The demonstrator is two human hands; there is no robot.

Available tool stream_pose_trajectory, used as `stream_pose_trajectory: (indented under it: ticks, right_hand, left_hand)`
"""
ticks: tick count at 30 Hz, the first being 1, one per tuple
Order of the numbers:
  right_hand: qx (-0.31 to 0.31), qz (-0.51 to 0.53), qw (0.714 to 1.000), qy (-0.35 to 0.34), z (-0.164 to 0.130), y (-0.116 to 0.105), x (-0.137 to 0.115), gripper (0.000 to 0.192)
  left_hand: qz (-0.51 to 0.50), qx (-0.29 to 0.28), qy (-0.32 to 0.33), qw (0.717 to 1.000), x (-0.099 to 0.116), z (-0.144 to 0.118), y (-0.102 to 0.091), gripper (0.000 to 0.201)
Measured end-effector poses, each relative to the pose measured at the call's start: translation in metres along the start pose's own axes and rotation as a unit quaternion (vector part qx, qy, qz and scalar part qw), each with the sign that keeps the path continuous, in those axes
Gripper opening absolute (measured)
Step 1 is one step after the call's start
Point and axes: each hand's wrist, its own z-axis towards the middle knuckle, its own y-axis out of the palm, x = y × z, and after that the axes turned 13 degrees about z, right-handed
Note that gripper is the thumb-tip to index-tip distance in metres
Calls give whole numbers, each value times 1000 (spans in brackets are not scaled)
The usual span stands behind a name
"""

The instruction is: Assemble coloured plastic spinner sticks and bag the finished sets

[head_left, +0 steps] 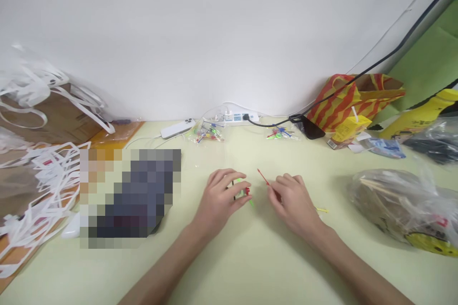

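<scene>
Nearest the camera, two bare forearms reach over the near edge of a pale yellow-green table point(229, 267), and this near stretch of the surface is bare between and around them. The left hand point(220, 198) lies curled near the middle of the table, fingers closed around a small cluster of green and red plastic pieces point(246, 192), which peek out at the fingertips. Just to the right, with a small gap between them, the right hand point(291, 200) pinches a thin red stick point(263, 177) that slants up and away from its fingers. A small yellow piece point(322, 210) lies on the surface just beside that hand's outer side.

Towards the right edge sits a crumpled clear plastic bag point(400, 205) with wooden sticks inside, well apart from the hands. On the left a pixelated block point(130, 195) hides what is there, and white plastic strips point(39, 186) spill over the left edge.

Along the far edge, against the white wall, lie a white remote point(178, 128), a power strip point(236, 117) with a black cable plugged in, two small bags of coloured pieces point(207, 133), a yellow carton point(348, 129) and a red-and-yellow striped bag point(358, 93); open surface separates them from the hands
</scene>
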Motion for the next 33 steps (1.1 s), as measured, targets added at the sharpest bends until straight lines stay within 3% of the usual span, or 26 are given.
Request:
stream_pose_trajectory:
  ticks: [5,10,12,14,17,18,21,24,30,33]
  right_hand:
    - [-38,-53,998,-10,-5,16,1,35]
    - [-40,-37,998,-18,-2,11,4,37]
    - [-8,8,1000,1,1,-1,5,41]
    - [66,61,996,30,2,-18,9,45]
    - [150,95,983,53,2,-51,21,46]
    - [131,98,985,52,1,-61,26,45]
    - [-51,104,992,57,-4,-83,37,37]
    - [-172,89,977,85,-13,-89,43,27]
    - [-216,84,970,68,-25,-79,40,7]
    - [-234,88,967,48,-25,-76,38,14]
  left_hand:
    - [73,-79,10,994,15,9,29,18]
    - [119,-103,16,987,9,14,36,25]
    - [121,-98,16,988,9,14,34,36]
    - [113,-90,25,989,12,15,30,41]
    - [80,-82,71,991,19,15,29,28]
    - [68,-82,85,991,21,15,30,22]
    - [48,-79,98,991,24,14,34,11]
    - [48,-76,95,991,23,12,36,10]
    - [32,-89,91,991,17,3,31,10]
    - [32,-92,86,992,16,3,27,10]
